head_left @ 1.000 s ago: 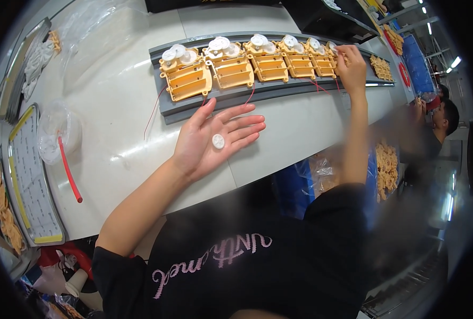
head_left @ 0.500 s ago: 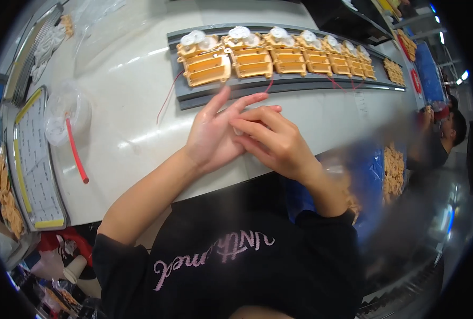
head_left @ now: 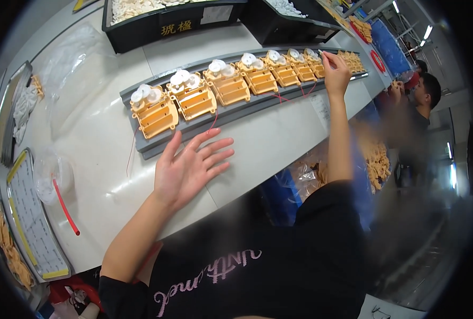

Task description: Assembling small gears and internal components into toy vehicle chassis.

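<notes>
Orange plastic housings [head_left: 229,91] side by side on grey rail [head_left: 151,148]; compartments [head_left: 196,102] facing up, round white gears [head_left: 181,78] clustered at far ends

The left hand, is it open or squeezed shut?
Open: the left hand shows its bare palm to the camera, with its fingers stretched out, not curled up into a fist.

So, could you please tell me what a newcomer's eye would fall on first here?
Probably the row of yellow housings topped with white gears, stretching across the table on a gray rail. Next come the hands: the left hand open and bare-palmed before the row's left part, the right hand pinching a small white piece near its far right end.
</notes>
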A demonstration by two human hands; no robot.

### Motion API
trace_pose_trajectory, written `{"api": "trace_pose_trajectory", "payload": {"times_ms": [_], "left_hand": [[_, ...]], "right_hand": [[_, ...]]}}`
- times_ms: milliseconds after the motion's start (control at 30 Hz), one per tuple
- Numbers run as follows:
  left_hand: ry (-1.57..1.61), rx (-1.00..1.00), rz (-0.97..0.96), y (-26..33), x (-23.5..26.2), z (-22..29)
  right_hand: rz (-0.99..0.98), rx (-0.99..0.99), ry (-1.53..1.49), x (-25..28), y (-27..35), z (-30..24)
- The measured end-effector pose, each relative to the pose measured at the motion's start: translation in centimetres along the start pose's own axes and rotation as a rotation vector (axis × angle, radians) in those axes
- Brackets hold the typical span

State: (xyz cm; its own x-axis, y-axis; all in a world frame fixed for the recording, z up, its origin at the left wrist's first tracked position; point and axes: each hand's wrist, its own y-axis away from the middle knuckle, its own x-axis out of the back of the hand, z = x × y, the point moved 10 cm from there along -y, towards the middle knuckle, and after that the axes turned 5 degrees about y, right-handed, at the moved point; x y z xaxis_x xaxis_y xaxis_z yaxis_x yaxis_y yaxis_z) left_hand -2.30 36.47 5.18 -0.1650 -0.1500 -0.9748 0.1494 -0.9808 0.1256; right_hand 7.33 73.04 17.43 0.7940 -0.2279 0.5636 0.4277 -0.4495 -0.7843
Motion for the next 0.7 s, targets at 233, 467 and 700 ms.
{"api": "trace_pose_trajectory", "payload": {"times_ms": [233, 467, 700], "left_hand": [[-0.025, 0.002, 0.027, -0.3, 0.6, 0.4], [0.014, 0.016, 0.027, -0.6, 0.7, 0.3], [0.027, 0.014, 0.024, -0.5, 0.7, 0.5]], "right_hand": [[-0.113, 0.039, 0.013, -4.1, -0.5, 2.0], [-0.056, 0.015, 0.010, -3.5, -0.3, 2.2], [-0.118, 0.077, 0.046, -4.2, 0.0, 1.4]]}}
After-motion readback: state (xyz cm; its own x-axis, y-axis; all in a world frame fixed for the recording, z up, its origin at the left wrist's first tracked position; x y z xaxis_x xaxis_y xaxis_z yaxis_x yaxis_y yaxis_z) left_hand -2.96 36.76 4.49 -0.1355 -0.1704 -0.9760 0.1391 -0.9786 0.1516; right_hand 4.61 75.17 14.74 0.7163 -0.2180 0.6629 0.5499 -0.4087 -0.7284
